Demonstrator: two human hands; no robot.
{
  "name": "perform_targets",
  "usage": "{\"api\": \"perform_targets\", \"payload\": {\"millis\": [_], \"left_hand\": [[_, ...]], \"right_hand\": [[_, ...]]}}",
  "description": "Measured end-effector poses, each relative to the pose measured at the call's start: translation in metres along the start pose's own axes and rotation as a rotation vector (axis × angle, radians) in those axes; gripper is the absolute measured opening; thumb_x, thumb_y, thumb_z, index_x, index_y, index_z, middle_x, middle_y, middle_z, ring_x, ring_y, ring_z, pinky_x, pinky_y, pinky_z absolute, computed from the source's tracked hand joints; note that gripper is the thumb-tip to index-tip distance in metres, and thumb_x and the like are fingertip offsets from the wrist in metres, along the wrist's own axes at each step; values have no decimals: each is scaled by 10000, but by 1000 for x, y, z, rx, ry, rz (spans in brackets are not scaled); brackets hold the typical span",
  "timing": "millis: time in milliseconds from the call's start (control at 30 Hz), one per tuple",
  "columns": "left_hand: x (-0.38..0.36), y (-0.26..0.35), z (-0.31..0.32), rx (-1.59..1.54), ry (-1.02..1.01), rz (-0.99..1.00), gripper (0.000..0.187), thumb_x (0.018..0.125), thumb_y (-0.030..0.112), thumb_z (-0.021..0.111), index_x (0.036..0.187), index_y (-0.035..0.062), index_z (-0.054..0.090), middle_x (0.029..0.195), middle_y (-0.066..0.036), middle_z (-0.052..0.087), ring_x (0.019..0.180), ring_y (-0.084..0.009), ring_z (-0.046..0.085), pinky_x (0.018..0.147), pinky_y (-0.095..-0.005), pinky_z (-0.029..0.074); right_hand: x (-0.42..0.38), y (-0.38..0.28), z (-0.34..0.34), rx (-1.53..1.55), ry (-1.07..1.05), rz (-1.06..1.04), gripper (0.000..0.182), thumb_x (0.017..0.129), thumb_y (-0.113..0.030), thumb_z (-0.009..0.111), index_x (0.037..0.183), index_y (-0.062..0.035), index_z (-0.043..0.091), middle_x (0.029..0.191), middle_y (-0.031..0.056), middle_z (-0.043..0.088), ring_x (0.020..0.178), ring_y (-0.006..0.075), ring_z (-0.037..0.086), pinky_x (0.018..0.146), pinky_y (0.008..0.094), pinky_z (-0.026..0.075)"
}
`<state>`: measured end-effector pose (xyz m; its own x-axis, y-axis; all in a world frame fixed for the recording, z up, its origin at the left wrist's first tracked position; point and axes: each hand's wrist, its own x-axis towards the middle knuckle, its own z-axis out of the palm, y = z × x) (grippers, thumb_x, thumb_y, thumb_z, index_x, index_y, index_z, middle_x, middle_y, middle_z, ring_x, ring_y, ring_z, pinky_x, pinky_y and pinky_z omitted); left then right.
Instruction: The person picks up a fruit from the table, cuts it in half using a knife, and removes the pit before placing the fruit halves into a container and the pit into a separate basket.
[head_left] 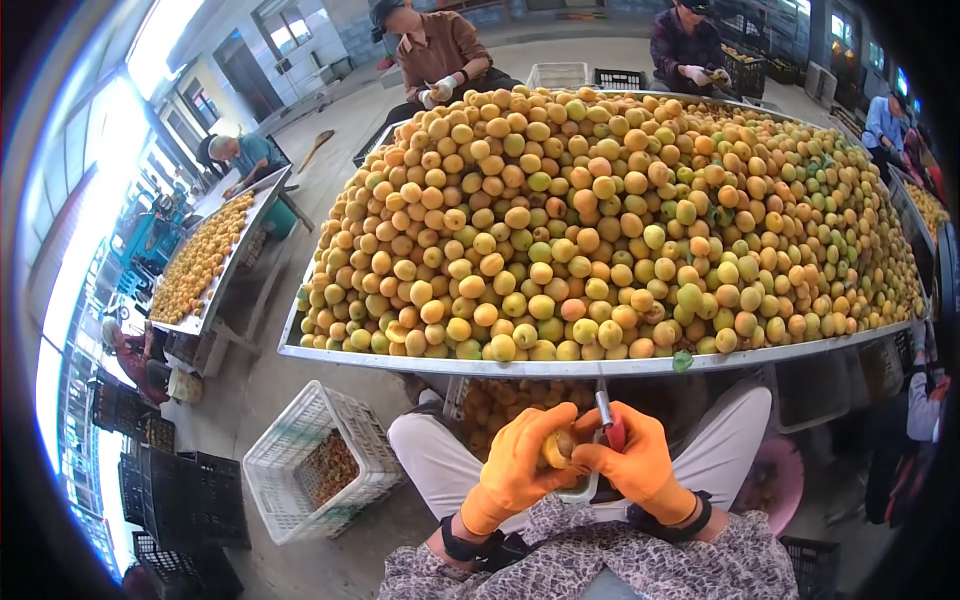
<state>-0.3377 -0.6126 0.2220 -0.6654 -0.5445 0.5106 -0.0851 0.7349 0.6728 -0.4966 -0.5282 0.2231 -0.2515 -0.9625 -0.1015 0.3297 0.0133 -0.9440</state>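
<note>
Orange gloves cover both my hands, which meet over my lap in front of the table's edge. My left hand [525, 462] is closed around an apricot [556, 449], part of it hidden by the fingers. In my right hand [645, 462] is a small tool with a red handle [615, 432] and a metal shaft [604, 403] pointing up and away from me. The right fingertips reach to the apricot's side. Just ahead, a big heap of yellow, orange and greenish apricots [600, 230] fills a metal-rimmed table [520, 368].
A white crate [385, 450] with brown pits stands at left. Under the table edge sits a crate of orange apricot pieces [500, 405]. A pink basin [780, 475] is by my right knee. People [440, 50] work around the heap; another apricot table [205, 260] stands left.
</note>
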Motion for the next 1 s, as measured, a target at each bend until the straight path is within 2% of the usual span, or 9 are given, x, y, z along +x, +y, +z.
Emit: {"api": "perform_targets", "payload": {"millis": [233,333,400,500,533,600,733,800,1000], "left_hand": [[0,-1,0,102,-164,6,661,599,173,837,1165,13,535,948,-127,624,822,-331,605,709,-412,491],[-17,-9,10,273,-162,14,663,593,174,842,1162,29,535,940,-120,615,838,-336,600,711,-421,490],[-18,-9,16,92,-221,-202,609,642,116,830,1171,16,545,968,-135,635,801,-306,637,715,-389,521],[-37,-15,24,-677,-23,-629,523,795,114,783,1245,28,531,1022,-71,657,895,-103,615,791,-256,516],[-40,-22,25,-864,-15,-653,496,811,86,751,1251,30,528,1007,-80,652,874,-126,621,777,-267,517],[-42,-33,22,-715,-30,-803,456,810,48,711,1234,39,543,1020,-86,650,907,-154,618,797,-278,505],[-49,-68,24,-259,-124,-643,457,771,24,688,1209,65,567,1062,-99,644,977,-239,623,833,-333,500],[-29,-62,23,596,-113,-171,465,768,84,715,1210,107,571,1084,-80,638,980,-281,629,845,-340,501],[58,-86,17,270,-13,-195,330,783,56,683,1108,81,627,1098,-116,632,962,-295,632,818,-347,502]], "right_hand": [[6,-8,-12,-531,-166,-4,295,711,-188,810,872,-17,632,656,47,596,567,84,518,525,264,441],[-1,5,-7,-675,-56,-318,231,739,-145,714,925,-21,653,719,143,637,640,310,634,604,355,515],[1,19,-11,-673,-44,-377,216,758,-106,696,949,-12,661,667,78,617,583,109,578,551,286,489],[-2,10,-30,-335,-123,-38,153,788,-52,624,934,-7,639,699,53,622,560,103,555,505,263,444],[-4,4,-34,-77,-178,179,113,813,-34,587,916,-4,621,726,47,619,560,107,540,503,261,422],[-11,-4,-54,132,-32,93,165,794,50,512,920,38,617,779,28,603,578,46,492,492,209,385],[-5,10,-102,-282,205,-351,317,712,76,502,988,24,649,886,23,626,599,35,458,519,182,358],[-9,3,-115,-591,380,-324,372,688,77,506,1022,15,657,870,-5,613,599,26,418,520,177,338],[-12,5,-127,-244,558,-140,283,762,91,489,974,2,654,699,-52,525,542,4,376,477,179,277]]}}
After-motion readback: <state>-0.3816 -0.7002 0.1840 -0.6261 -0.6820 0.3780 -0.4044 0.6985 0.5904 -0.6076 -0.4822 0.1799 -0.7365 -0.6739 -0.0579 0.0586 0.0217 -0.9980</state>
